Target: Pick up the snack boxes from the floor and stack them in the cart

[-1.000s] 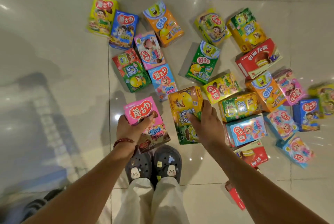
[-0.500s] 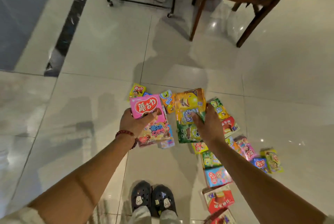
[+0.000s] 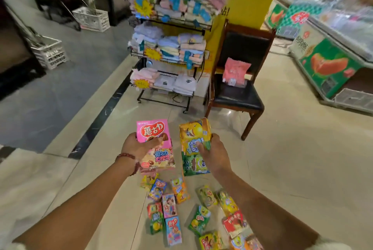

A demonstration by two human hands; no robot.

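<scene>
Our left hand [image 3: 139, 146] grips the pink box [image 3: 154, 144] and our right hand [image 3: 214, 153] grips the yellow and green boxes [image 3: 194, 146] above the floor [image 3: 302, 169]; they look light and stiff, best held by their sides.

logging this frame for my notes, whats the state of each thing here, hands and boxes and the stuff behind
left hand: grips the pink snack box
pink snack box: lifted off the floor
right hand: grips the yellow and green snack boxes
yellow and green snack boxes: lifted, held as a bundle
snack boxes on the floor: lying scattered
chair: upright, pink packet on its seat
towel rack: shelves loaded with folded cloths
</scene>
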